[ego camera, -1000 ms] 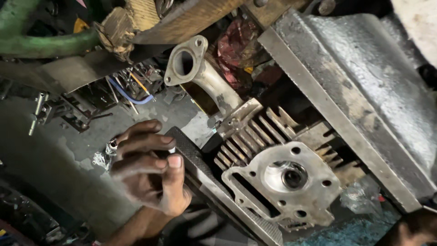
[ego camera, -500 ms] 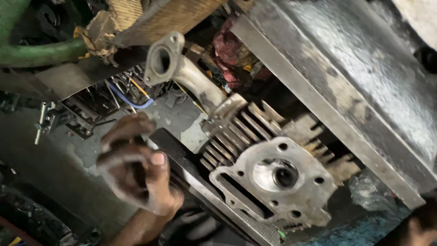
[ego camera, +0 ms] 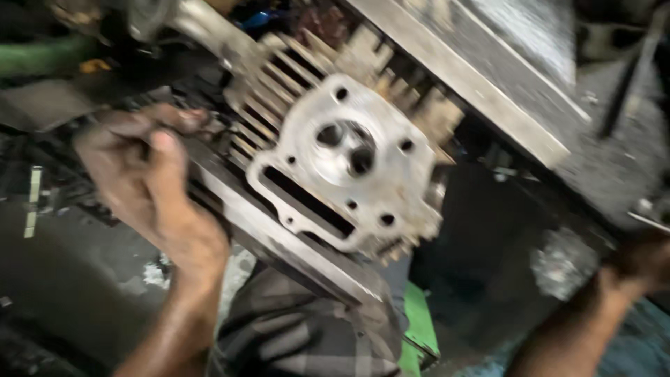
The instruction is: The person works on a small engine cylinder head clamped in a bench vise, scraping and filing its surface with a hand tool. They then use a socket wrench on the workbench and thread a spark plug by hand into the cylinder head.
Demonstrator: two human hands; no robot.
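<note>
the cylinder head [ego camera: 349,164] lies just right of the left hand [ego camera: 143,174], whose curled grip may hide something; the right hand [ego camera: 638,262] sits farther off, grip unclear.

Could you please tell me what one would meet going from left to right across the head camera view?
Left hand → finned cylinder head → grey metal bar → crumpled shiny lump → right hand at the right edge.

A grimy engine repair workshop: a finned aluminium cylinder head [ego camera: 349,167] sits among greasy steel bars [ego camera: 279,241], a green hose [ego camera: 42,56] and oil-blackened clutter.
</note>
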